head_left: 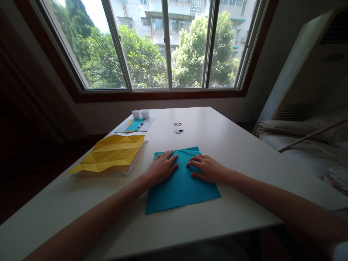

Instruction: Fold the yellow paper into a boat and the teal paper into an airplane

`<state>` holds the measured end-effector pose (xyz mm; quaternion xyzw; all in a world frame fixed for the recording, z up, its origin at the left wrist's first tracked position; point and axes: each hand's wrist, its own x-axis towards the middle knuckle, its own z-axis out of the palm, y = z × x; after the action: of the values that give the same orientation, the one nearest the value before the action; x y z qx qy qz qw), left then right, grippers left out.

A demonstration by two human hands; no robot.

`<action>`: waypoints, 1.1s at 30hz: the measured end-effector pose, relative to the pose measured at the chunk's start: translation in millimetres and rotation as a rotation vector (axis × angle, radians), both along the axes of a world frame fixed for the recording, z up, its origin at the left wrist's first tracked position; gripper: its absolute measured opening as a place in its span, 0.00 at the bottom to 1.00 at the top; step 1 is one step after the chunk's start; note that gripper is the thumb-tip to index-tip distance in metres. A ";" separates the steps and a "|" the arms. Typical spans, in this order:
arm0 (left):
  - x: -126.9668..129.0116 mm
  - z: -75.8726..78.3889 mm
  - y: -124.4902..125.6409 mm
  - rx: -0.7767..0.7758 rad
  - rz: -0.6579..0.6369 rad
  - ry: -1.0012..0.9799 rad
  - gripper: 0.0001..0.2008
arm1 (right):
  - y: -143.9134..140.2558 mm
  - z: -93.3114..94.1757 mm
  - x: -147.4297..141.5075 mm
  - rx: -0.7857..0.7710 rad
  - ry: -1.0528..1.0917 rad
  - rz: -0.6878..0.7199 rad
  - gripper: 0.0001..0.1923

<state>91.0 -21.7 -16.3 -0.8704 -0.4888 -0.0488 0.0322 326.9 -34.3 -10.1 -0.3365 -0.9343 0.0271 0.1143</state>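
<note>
A teal sheet of paper (179, 188) lies flat on the white table (231, 152), with fold creases near its far edge. My left hand (162, 167) rests palm down on the sheet's upper left part, fingers spread. My right hand (207, 168) presses flat on the upper right part, fingertips pointing toward the left hand. Neither hand holds anything; both lie on the paper.
A creased yellow folded sheet (111, 156) lies on a clear tray at the left. Further back are a small teal paper with a pen (135, 125) and two white cups (140, 114). Two round cable holes (178, 131) sit mid-table. A bed (307, 145) stands at the right.
</note>
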 end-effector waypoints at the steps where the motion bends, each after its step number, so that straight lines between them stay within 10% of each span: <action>1: -1.2 -1.4 1.5 -0.029 -0.022 -0.009 0.26 | 1.2 0.2 1.4 -0.011 -0.006 -0.024 0.23; 20: -8.6 0.6 4.4 -0.193 -0.012 -0.030 0.27 | 26.6 -8.4 19.4 -0.199 0.004 -0.503 0.47; 33: -8.4 2.6 3.1 -0.185 -0.014 -0.020 0.27 | 23.1 -10.4 17.3 -0.189 0.239 -0.420 0.44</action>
<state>82.6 -18.6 -13.7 -0.8724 -0.4857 -0.0123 -0.0536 344.3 -11.2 -20.5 -0.5268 -0.8171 0.1296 0.1950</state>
